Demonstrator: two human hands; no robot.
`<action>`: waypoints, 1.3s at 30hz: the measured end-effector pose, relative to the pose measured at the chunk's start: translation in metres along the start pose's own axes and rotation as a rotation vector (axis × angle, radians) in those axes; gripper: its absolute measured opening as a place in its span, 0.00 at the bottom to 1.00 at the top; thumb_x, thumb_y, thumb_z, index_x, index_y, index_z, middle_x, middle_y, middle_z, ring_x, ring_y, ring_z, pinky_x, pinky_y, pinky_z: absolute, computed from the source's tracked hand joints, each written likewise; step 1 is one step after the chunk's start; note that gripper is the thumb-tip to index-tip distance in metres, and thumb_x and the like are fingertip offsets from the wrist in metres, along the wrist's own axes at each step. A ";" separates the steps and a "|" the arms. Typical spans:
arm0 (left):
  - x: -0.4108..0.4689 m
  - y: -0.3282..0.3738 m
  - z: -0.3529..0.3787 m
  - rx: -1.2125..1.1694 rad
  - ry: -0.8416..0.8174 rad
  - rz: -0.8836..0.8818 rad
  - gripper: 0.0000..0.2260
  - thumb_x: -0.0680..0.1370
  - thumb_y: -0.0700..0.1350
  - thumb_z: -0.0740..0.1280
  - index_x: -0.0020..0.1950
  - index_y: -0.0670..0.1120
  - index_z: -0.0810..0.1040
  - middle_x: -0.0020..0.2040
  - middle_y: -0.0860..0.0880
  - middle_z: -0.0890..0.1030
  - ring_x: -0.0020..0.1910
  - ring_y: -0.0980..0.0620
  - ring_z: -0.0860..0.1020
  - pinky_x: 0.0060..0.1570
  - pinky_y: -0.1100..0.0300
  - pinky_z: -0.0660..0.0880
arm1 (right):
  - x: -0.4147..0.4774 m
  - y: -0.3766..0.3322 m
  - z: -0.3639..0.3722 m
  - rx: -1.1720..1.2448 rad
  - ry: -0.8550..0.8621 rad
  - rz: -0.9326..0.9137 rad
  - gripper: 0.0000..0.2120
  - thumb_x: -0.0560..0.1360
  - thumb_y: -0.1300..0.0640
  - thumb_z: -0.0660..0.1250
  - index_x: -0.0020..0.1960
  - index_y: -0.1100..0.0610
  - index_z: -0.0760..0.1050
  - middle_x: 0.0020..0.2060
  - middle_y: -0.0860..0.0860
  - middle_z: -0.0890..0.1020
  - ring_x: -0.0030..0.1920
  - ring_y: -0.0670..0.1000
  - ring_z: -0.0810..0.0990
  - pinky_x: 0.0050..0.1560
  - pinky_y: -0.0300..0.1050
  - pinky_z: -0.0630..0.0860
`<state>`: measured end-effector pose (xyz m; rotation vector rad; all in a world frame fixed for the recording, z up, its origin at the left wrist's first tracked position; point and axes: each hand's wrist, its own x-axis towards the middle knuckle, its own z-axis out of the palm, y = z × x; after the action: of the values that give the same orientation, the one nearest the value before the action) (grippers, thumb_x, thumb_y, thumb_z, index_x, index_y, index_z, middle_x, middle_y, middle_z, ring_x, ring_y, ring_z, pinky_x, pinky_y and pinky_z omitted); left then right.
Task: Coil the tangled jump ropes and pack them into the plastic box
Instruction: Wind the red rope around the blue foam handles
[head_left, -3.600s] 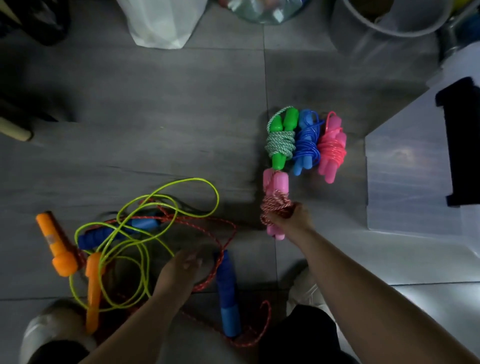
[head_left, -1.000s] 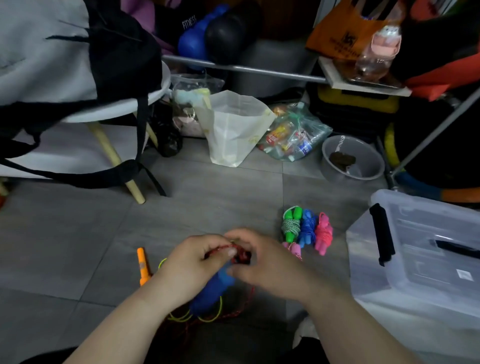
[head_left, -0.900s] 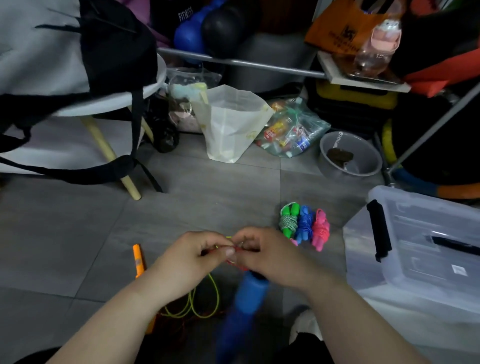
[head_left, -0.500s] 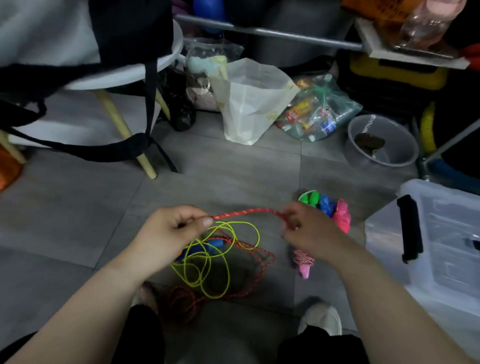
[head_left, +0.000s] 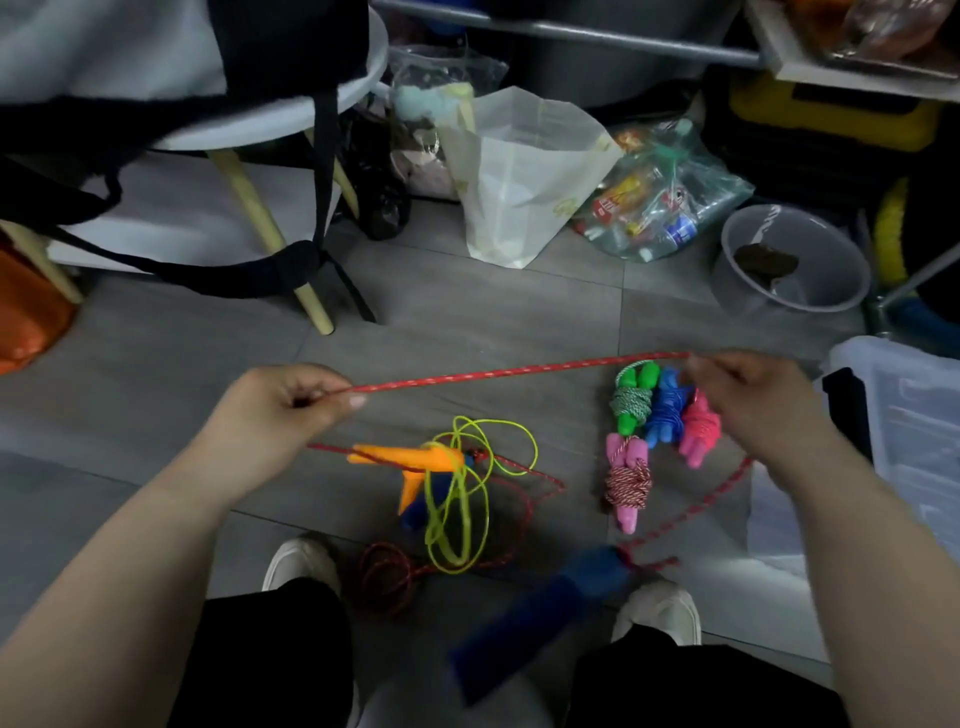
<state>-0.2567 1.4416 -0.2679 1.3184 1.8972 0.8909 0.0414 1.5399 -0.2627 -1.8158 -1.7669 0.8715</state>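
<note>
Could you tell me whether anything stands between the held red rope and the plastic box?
Yes. The red rope, pinched by the left hand and right hand, lies tangled with the yellow-green rope on the floor, and the plastic box at the right appears to have its lid on.

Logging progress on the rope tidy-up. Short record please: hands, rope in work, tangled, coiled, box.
hands: left hand and right hand pinch the red rope, taut between them
handle: blue handle hangs from it, blurred
tangled: yellow rope, orange handles, on floor
coiled: green bundle, blue bundle, pink bundle, striped bundle, on floor
box: right of the bundles
</note>
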 end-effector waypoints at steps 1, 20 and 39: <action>-0.001 -0.002 -0.003 0.009 0.047 -0.002 0.11 0.73 0.40 0.68 0.32 0.52 0.76 0.27 0.54 0.77 0.29 0.64 0.72 0.30 0.77 0.64 | 0.001 0.005 -0.002 -0.019 -0.016 0.038 0.11 0.76 0.57 0.63 0.47 0.64 0.79 0.25 0.50 0.76 0.28 0.44 0.72 0.30 0.29 0.67; -0.001 0.004 0.010 0.038 -0.126 0.057 0.08 0.71 0.40 0.70 0.32 0.44 0.77 0.21 0.53 0.68 0.26 0.58 0.67 0.26 0.70 0.60 | -0.018 -0.053 0.021 0.127 -0.340 -0.128 0.12 0.75 0.55 0.62 0.33 0.48 0.75 0.21 0.43 0.75 0.21 0.39 0.71 0.24 0.27 0.66; -0.008 0.015 0.037 -0.034 -0.118 0.120 0.09 0.73 0.42 0.68 0.34 0.54 0.78 0.31 0.48 0.74 0.32 0.59 0.68 0.32 0.66 0.64 | -0.031 -0.042 0.042 -0.102 -0.351 -0.186 0.37 0.68 0.58 0.72 0.71 0.52 0.58 0.69 0.51 0.65 0.69 0.51 0.64 0.68 0.42 0.61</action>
<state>-0.2170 1.4442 -0.2749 1.4438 1.7211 0.8811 -0.0168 1.5078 -0.2586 -1.5974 -2.1932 1.0919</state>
